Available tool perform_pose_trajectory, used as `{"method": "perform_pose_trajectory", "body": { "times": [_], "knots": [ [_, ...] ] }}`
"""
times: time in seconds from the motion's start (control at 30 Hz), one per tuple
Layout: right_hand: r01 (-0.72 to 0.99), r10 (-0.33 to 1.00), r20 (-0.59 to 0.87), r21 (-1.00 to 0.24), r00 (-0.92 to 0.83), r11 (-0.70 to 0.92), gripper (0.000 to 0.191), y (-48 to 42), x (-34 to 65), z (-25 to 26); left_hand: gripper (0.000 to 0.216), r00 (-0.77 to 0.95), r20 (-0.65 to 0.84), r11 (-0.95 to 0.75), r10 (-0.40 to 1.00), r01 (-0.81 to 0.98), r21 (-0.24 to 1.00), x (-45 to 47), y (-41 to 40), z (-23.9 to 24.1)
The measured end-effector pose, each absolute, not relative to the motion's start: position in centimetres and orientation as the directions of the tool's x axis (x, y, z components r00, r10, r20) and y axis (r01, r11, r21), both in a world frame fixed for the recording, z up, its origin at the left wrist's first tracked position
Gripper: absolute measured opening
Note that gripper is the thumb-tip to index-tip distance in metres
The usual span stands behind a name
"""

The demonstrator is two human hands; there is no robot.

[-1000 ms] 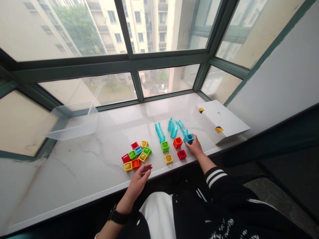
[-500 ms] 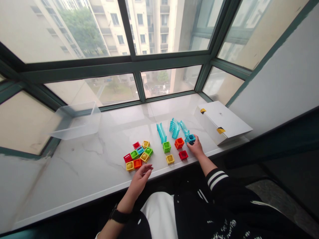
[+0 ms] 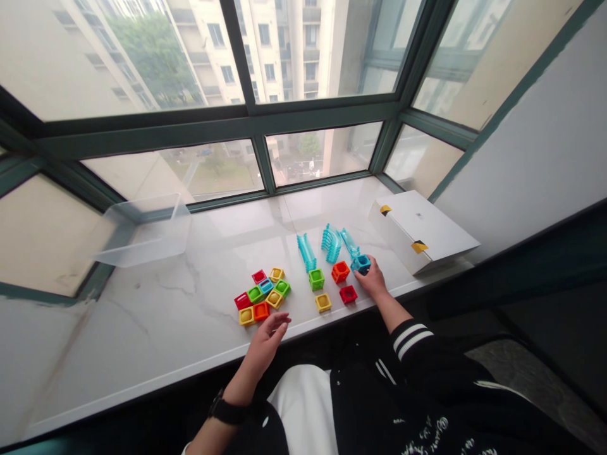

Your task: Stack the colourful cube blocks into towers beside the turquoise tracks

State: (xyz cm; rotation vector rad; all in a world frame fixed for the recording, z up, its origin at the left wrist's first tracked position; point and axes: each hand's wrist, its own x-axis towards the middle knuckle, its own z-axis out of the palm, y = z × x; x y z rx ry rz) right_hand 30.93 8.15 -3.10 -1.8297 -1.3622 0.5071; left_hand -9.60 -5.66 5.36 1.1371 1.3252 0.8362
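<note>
The right hand (image 3: 372,278) pinches the blue cube (image 3: 363,262) between its fingers beside the orange cube (image 3: 340,272) above the surface (image 3: 190,316), apparently to steady it, while the left hand (image 3: 269,338) (fingers slightly spread, gripping nothing) is near the block cluster (image 3: 266,286).
</note>
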Motion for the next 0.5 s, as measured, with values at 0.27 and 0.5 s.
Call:
{"method": "perform_pose_trajectory", "body": {
  "times": [0.27,0.5],
  "knots": [
    [0.598,0.945,0.081,-0.791,0.316,-0.133,0.075,8.8,31.8,-3.3,0.056,0.113,-0.289,0.27,0.951,0.157,0.95,-9.9,-5.8,4.7],
    [0.607,0.948,0.094,-0.786,0.304,-0.116,0.074,8.9,32.0,-3.4,0.057,0.096,-0.297,0.282,0.95,0.142,0.949,-9.8,-5.9,4.7]
  ]
}}
